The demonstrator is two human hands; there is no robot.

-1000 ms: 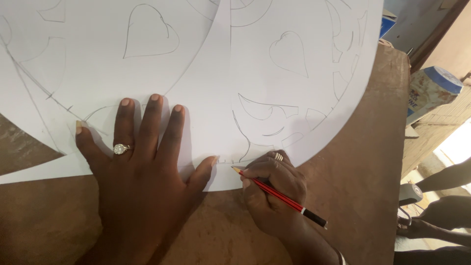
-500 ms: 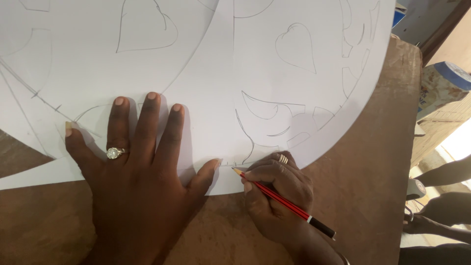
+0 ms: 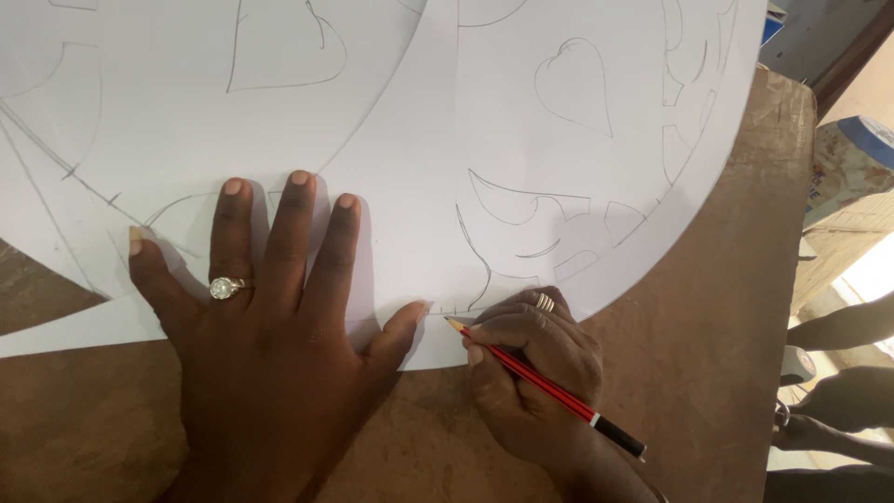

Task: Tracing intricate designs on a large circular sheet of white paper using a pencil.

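Down at seven o'clock, my left hand (image 3: 270, 345) lies flat with fingers spread, holding nothing, pressing on the white paper (image 3: 419, 149) pencilled with hearts and curves. Toward five o'clock, my right hand (image 3: 535, 373) grips a red pencil (image 3: 540, 384), its tip touching the paper's curved lower edge. Brown table (image 3: 726, 307) shows at three o'clock.

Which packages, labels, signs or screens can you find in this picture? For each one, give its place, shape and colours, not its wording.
Container: at the right edge, beyond the brown table; rounded, with a blue top and a pale, worn printed side.
Blue-and-white item: top right corner, behind the edge of the white sheet; only a small corner shows, so its kind cannot be told.
No signs or screens are in view.
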